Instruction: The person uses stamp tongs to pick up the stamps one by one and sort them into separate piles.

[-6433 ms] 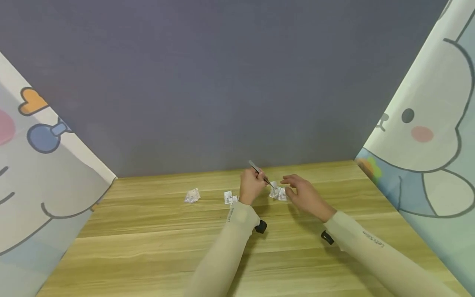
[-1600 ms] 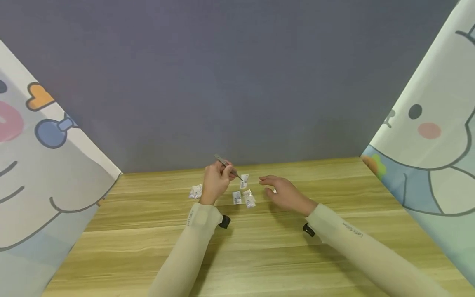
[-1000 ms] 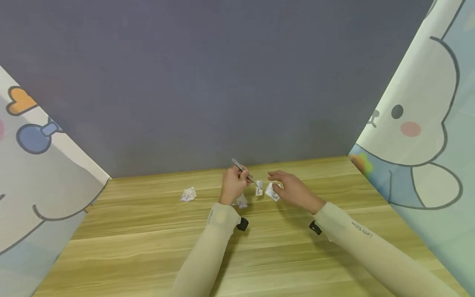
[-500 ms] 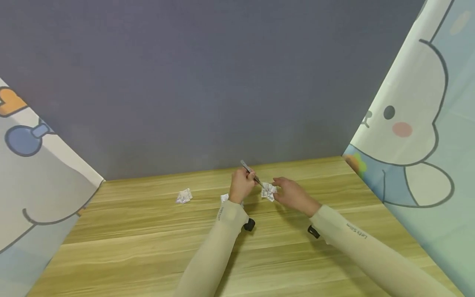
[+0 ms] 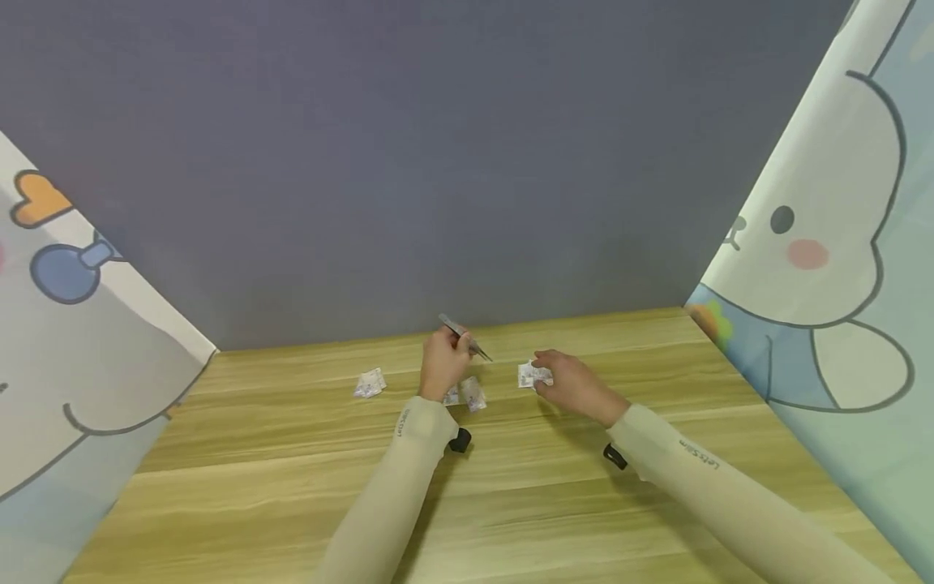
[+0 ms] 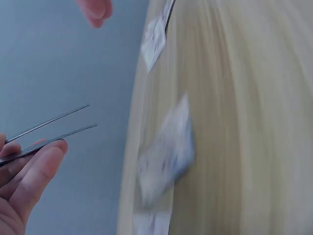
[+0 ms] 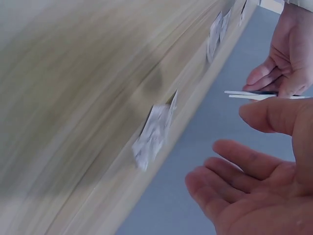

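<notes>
My left hand [image 5: 443, 365] holds a pair of metal tweezers [image 5: 450, 324], pinched between thumb and fingers. In the left wrist view the prongs stand apart with nothing between them. Just below that hand lie small, thin white printed packets [image 5: 473, 393], one partly hidden by the wrist. My right hand [image 5: 578, 389] hovers at a second small group of white packets [image 5: 526, 375], its fingertips overlapping them in the head view. From the right wrist, its fingers look loosely bent and hold nothing, beside the packets [image 7: 154, 132] on the wood.
A further overlapping pile of white packets [image 5: 370, 383] lies to the left on the wood-grain table [image 5: 292, 470]. A grey wall panel [image 5: 452, 178] rises along the back edge. Cartoon-printed sheets [image 5: 817, 276] stand at both sides.
The tweezers carried a packet from near the middle rightward to the group by my right hand and let it go. Now the left hand has moved back left with empty tweezers.
</notes>
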### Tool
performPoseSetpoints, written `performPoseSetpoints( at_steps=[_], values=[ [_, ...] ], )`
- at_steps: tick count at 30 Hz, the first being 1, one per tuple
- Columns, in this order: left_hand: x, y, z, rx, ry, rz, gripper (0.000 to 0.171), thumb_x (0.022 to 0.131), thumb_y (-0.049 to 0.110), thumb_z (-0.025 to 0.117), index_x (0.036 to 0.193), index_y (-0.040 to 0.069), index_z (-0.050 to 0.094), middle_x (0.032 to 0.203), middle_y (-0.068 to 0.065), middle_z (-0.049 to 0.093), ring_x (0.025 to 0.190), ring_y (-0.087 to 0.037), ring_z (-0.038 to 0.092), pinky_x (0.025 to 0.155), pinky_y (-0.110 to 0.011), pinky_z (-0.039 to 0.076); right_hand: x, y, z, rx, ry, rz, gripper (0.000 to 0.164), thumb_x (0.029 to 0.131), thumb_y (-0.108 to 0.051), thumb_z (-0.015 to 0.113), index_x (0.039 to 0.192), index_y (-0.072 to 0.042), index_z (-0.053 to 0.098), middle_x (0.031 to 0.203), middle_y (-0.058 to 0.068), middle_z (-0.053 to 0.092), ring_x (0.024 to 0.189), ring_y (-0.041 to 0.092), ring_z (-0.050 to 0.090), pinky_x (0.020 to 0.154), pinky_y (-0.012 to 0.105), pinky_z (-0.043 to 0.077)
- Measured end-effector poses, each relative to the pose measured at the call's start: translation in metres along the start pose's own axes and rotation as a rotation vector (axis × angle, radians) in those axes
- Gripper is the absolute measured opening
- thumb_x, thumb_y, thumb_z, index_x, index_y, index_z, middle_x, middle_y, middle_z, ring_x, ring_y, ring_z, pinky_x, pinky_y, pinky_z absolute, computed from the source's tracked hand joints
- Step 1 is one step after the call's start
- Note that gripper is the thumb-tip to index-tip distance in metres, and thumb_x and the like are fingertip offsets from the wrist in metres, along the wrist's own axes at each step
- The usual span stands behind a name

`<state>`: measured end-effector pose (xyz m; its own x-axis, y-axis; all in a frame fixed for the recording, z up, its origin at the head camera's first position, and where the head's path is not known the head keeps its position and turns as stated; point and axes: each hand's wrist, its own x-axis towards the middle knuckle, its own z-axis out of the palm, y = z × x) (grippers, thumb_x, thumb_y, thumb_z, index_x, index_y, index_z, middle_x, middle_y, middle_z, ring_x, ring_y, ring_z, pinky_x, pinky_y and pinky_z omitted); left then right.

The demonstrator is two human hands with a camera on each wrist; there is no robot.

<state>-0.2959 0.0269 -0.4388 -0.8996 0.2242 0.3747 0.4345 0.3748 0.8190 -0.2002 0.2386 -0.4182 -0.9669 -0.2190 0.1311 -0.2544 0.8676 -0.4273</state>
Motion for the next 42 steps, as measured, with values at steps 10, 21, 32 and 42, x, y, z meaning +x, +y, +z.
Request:
performPoseSetpoints(
  at_steps=[10,21,32,42],
  values=[
    [-0.006,-0.008,-0.035,-0.006,-0.076,0.018,0.018,0.096,0.011,0.056,0.099,-0.004,0.065,0.081,-0.011,0.068,0.071,-0.029,0.068,0.055,-0.027,0.054,0.008,-0.017,0.02,0.077,-0.1,-0.171,0.03,0.092,-0.005,0.057,0.12,0.008,0.06,0.131,0.022,0.051,0.12,0.039,0.048,0.101,0.049,0.038],
    [-0.015,-0.012,-0.04,0.039,-0.207,-0.013,0.014,0.097,0.011,0.056,0.098,0.001,0.065,0.082,-0.007,0.067,0.071,-0.022,0.067,0.057,-0.026,0.055,0.009,-0.034,0.045,0.067,-0.227,-0.242,0.03,0.095,0.0,0.048,0.122,0.004,0.06,0.131,0.017,0.053,0.121,0.034,0.049,0.101,0.047,0.039],
    [-0.018,-0.018,-0.041,0.053,-0.23,-0.048,0.014,0.098,0.011,0.053,0.1,0.002,0.063,0.084,-0.008,0.068,0.072,-0.02,0.067,0.06,-0.025,0.055,0.01,-0.039,0.053,0.025,-0.296,-0.269,0.034,0.1,-0.006,0.043,0.131,0.004,0.053,0.14,0.014,0.045,0.129,0.031,0.041,0.105,0.044,0.035],
    [-0.018,-0.013,-0.043,0.034,-0.261,-0.097,0.017,0.1,0.012,0.05,0.104,-0.001,0.061,0.087,-0.009,0.068,0.076,-0.025,0.068,0.064,-0.029,0.056,0.009,-0.04,0.051,0.043,-0.313,-0.278,0.034,0.1,-0.004,0.042,0.132,0.006,0.051,0.142,0.015,0.043,0.131,0.032,0.038,0.106,0.045,0.033]
  ],
)
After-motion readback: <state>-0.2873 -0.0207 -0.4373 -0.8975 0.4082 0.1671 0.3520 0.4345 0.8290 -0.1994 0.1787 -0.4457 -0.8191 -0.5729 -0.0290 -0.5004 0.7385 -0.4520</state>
